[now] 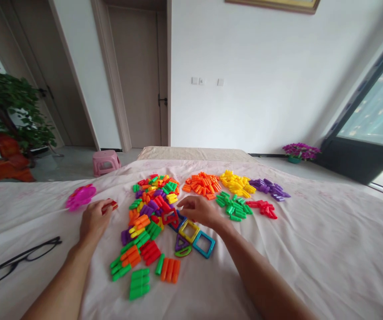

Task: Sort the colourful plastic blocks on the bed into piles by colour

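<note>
My left hand [94, 218] is just left of the mixed pile, its fingers pinched on a small red plastic block [114, 205]. My right hand [201, 210] hovers at the pile's right side, palm down, fingers curved with a gap between them and pointing left; its underside is hidden. Below its fingertips lie a red magnetic tile [170, 218], a yellow square tile [195, 230] and a blue square tile [213, 246]. The mixed pile [151, 206] holds bullet-shaped blocks in several colours, many joined in rows, such as a green row [140, 284] and an orange row [170, 270].
Sorted heaps lie behind and right of my right hand: orange [203, 184], yellow [237, 184], purple [269, 188], green [234, 206] and red [263, 208]. At left are a pink flower-shaped dish [81, 198] and black-framed glasses [20, 261]. A pink stool [106, 162] stands beyond the cloth.
</note>
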`<action>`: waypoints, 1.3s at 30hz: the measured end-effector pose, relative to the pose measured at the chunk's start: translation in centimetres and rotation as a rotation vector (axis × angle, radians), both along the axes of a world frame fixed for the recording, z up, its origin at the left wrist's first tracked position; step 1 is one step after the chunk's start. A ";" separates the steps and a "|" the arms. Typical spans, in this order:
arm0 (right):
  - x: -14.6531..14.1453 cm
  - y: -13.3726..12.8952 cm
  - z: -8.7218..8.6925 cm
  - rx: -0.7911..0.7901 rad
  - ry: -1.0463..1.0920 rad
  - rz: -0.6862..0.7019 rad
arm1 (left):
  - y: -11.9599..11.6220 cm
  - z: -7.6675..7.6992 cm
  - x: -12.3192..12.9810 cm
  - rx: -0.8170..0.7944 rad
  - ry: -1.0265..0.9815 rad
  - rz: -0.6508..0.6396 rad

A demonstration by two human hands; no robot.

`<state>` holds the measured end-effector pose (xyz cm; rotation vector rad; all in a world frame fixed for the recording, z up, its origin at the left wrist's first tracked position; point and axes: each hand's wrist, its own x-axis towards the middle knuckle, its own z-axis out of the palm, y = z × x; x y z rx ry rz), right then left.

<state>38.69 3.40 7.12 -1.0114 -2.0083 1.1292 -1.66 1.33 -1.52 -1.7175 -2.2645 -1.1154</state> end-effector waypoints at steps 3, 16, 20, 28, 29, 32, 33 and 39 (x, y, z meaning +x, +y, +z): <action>-1.7 -2.9 1.1 -0.002 -0.204 0.274 | 0.0 0.0 0.0 0.000 -0.018 0.009; -4.0 -7.5 1.8 0.246 -0.797 0.426 | -0.1 0.1 0.1 0.009 0.015 0.000; -3.6 -6.5 1.4 0.124 -0.557 0.379 | -0.2 0.2 0.2 -0.001 0.009 0.004; 0.9 1.2 -0.5 -0.079 0.164 -0.245 | 0.0 -0.2 -0.2 0.011 0.018 -0.027; 1.6 2.1 -0.8 -0.095 0.226 -0.323 | 0.0 -0.3 -0.3 0.006 0.020 -0.027; 3.4 4.1 -1.7 -0.123 0.416 -0.481 | 0.1 -0.3 -0.3 0.004 0.016 -0.026; 3.8 4.7 -1.9 -0.114 0.485 -0.504 | 0.1 -0.3 -0.3 0.004 0.012 -0.028; 4.9 5.9 -3.3 -0.095 0.694 -0.536 | 0.2 -0.4 -0.3 0.003 0.005 -0.038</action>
